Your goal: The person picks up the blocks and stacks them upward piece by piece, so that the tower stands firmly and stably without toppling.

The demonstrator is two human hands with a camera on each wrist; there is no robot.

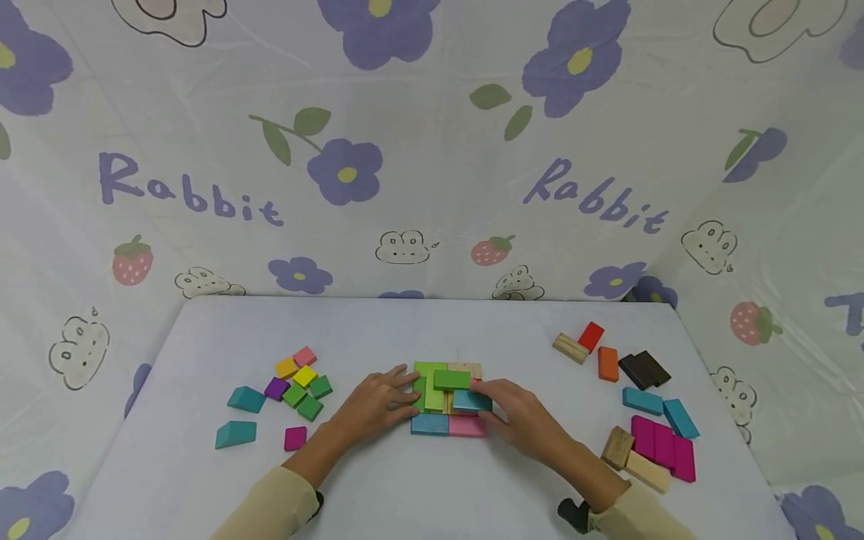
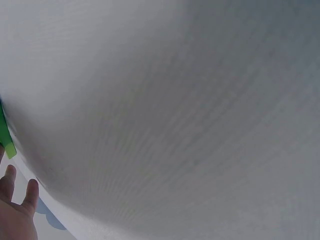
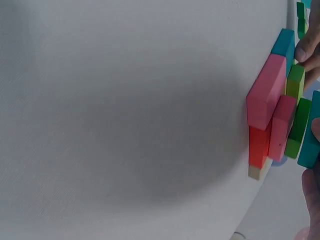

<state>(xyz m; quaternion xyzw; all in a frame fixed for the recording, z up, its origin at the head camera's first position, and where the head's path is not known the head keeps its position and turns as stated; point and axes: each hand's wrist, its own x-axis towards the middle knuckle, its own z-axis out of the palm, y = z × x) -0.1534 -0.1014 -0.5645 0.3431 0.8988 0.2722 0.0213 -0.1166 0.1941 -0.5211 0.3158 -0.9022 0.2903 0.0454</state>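
Note:
A low stack of coloured wooden blocks lies in front of me, with light green pieces (image 1: 429,403), a blue block (image 1: 429,425) and a pink block (image 1: 467,427) along its near side. On its upper layer lies a green block (image 1: 452,380). My right hand (image 1: 526,420) pinches a teal block (image 1: 467,401) between thumb and fingers; in the right wrist view this teal block (image 3: 311,145) stands beside a green block (image 3: 299,127). With spread fingers, my left hand (image 1: 374,405) touches the left side of the stack.
To the left lie several small cubes, among them a purple cube (image 1: 277,388), and a teal wedge (image 1: 236,433). On the right are several magenta blocks (image 1: 664,448), dark brown blocks (image 1: 646,370), an orange block (image 1: 608,364) and wood-coloured blocks (image 1: 648,471). A patterned curtain (image 1: 432,187) hangs behind the table.

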